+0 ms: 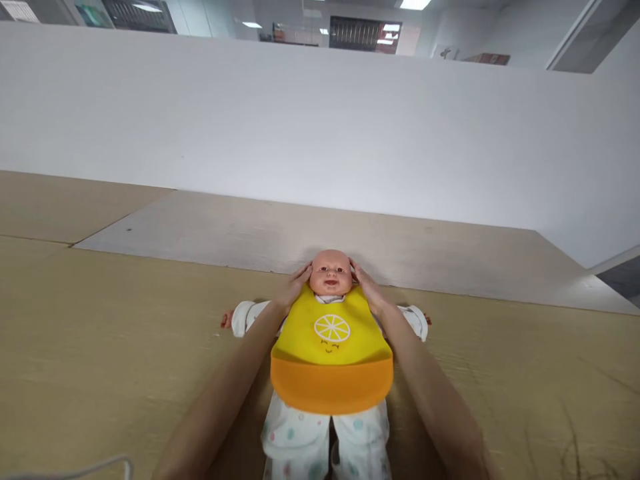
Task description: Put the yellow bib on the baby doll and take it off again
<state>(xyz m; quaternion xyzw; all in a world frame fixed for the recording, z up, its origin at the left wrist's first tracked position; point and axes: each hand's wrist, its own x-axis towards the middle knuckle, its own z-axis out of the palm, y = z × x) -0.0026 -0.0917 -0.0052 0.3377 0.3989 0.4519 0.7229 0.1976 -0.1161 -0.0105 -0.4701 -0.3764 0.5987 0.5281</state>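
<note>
A baby doll [331,267] lies on its back with its arms spread to the sides. Its clothes are white with coloured dots [300,433]. Over its chest is a yellow bib [305,327] with a lemon slice print and an orange catch pocket [331,387] at the lower edge. My left hand [295,287] is pressed to one side of the doll's head, near the bib's neck edge. Against the opposite side rests my right hand [369,288], and together they hold the head between them. The fingertips of both hands reach behind the head and are partly hidden.
The doll lies on a wood-toned surface [125,333] with a paler panel [300,230] beyond its head. A white partition [320,127] rises behind. At the lower left, a white cable [100,465] enters the view.
</note>
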